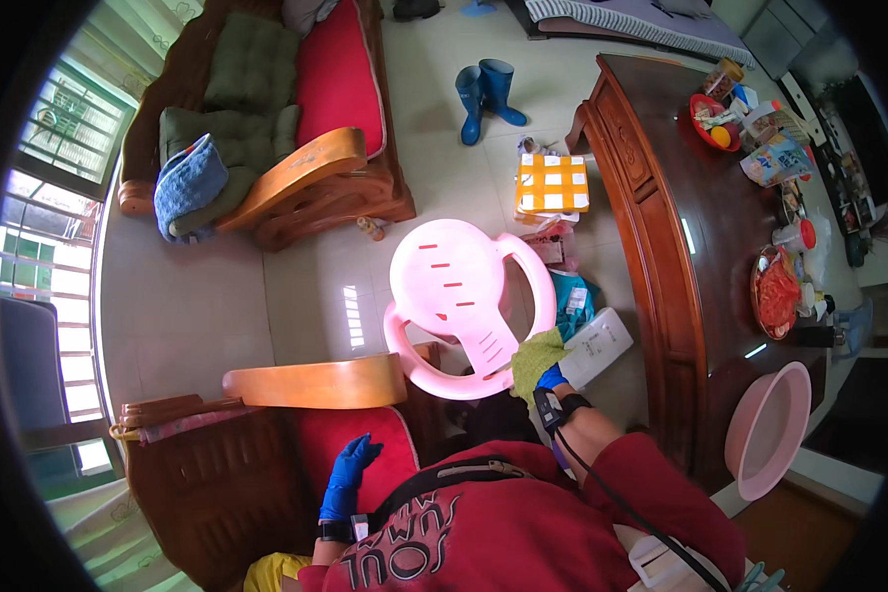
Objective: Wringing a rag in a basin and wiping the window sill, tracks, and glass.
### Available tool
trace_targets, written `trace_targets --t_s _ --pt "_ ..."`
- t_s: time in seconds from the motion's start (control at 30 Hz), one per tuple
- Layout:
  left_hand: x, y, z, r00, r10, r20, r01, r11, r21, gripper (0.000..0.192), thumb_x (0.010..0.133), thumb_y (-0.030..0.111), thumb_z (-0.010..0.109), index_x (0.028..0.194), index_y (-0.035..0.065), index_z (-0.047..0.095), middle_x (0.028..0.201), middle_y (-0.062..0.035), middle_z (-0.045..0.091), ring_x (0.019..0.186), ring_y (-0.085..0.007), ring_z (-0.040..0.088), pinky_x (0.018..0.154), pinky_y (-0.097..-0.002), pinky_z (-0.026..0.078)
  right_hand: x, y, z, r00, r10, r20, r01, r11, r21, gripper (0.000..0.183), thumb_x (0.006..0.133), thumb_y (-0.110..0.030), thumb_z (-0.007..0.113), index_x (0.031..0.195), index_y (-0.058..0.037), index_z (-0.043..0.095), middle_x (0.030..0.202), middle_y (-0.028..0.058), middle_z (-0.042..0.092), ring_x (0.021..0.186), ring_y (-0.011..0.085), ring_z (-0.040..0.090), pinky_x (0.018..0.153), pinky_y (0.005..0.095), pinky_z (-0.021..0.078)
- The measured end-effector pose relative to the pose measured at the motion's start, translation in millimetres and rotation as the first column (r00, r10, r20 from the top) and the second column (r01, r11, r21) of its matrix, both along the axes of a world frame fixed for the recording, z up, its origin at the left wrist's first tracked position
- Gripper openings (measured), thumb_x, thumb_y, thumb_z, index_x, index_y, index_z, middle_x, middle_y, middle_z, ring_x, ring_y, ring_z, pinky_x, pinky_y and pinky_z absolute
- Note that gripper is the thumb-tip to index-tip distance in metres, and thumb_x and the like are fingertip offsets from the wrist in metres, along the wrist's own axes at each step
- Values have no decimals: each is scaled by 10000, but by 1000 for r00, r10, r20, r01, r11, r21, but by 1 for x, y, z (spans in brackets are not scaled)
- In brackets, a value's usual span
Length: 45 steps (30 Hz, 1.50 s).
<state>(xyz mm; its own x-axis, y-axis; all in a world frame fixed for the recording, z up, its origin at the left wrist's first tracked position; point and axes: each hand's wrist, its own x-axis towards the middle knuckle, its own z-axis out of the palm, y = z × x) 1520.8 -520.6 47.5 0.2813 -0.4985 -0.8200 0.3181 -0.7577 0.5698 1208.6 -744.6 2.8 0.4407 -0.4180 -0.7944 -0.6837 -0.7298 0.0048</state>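
A pink plastic child's chair [448,277] with slots in its round panel and curved arms stands on the tiled floor before me. My right hand [552,376], in a blue glove, is at the chair's near right edge with a green cloth [536,362]; the cloth hides most of the fingers and touches the pink rim. My left hand [357,453], also in a blue glove, hangs over the red seat cushion [389,451] of a wooden chair. Nothing shows in it, and its fingers are held loosely out, away from the pink chair.
A wooden armrest [314,382] lies between my left hand and the floor. Right of the pink chair are a taped box [552,183], a teal bag [573,300] and a white package [599,348]. A long wooden cabinet [681,222] bears a pink basin [740,436]. Blue boots [470,103] stand farther off.
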Motion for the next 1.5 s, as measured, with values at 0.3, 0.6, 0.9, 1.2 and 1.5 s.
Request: trace_targets --t_s 0.3,0.6,0.9,1.2,1.5 --pt "25 38 -18 998 -12 54 17 994 -106 357 842 218 529 1108 -13 475 927 -140 599 835 -196 588 744 -282 457 -150 -17 -74 921 -344 181 375 663 -648 241 734 -325 488 828 -145 619 892 54 584 933 216 516 864 402 336" --pt "51 75 -16 991 8 132 3 996 -84 401 838 253 524 1105 -40 462 902 -146 610 810 -187 591 711 -268 454 -246 76 -47 -69 -791 608 996 -91 -6 233 709 -261 562 860 -84 553 884 81 565 869 219 545 821 332 395" --pt "72 55 -16 985 -16 173 32 995 -93 355 852 271 486 1082 2 487 949 -129 604 831 -190 586 732 -271 458 -193 25 57 -563 -598 571 704 16 710 251 720 -268 565 880 -77 533 899 82 551 871 213 533 815 327 397" --pt "85 -112 17 964 -228 135 258 925 -278 405 849 209 504 1155 -48 437 1011 -140 574 927 -183 561 820 -270 420 -110 -174 227 -664 -404 629 334 593 733 270 731 -275 567 899 -71 514 915 84 537 873 206 522 810 322 398" --pt "13 -414 227 432 -502 749 857 -30 -515 292 764 198 609 1038 100 584 944 -108 599 823 -246 574 741 -314 445 72 -501 297 -490 -688 536 -467 726 505 315 828 -297 438 1043 -67 448 1024 75 500 948 199 474 867 304 362"
